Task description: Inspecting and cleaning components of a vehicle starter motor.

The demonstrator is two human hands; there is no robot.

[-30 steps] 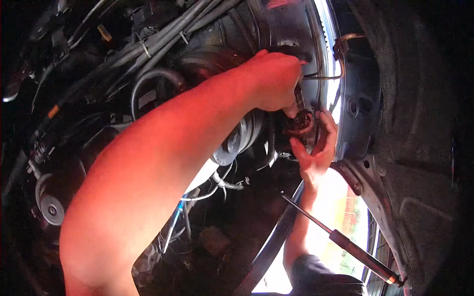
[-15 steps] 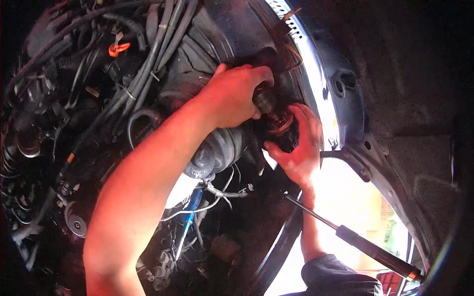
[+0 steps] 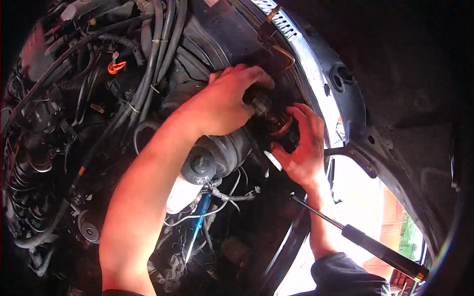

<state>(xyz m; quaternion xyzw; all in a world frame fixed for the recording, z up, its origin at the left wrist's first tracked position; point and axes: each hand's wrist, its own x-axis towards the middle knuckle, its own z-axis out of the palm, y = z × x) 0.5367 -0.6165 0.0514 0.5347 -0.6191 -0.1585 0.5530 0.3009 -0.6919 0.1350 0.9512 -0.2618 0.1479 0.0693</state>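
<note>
My left hand [image 3: 229, 98] is curled over the upper end of a dark cylindrical part [image 3: 262, 108] beside the metal body panel, its fingertips partly hidden. My right hand [image 3: 303, 145] cups the part's lower, reddish ringed end [image 3: 279, 127] from the right, with fingers bent over it and thumb below. Just beneath my left wrist sit a black round cap [image 3: 200, 166] and a pale reservoir [image 3: 177, 200].
Hoses [image 3: 157, 59] and engine parts fill the left, with an orange loop [image 3: 116, 67]. A blue-handled tool [image 3: 202, 209] lies among wires. A strut [image 3: 370, 249] crosses the bright opening at lower right, beside the dark panel [image 3: 410, 123].
The view has shifted, showing more engine at left. My left hand has moved down and left against the panel, uncovering more of the cylindrical part. My right hand stays cupped at its lower end.
</note>
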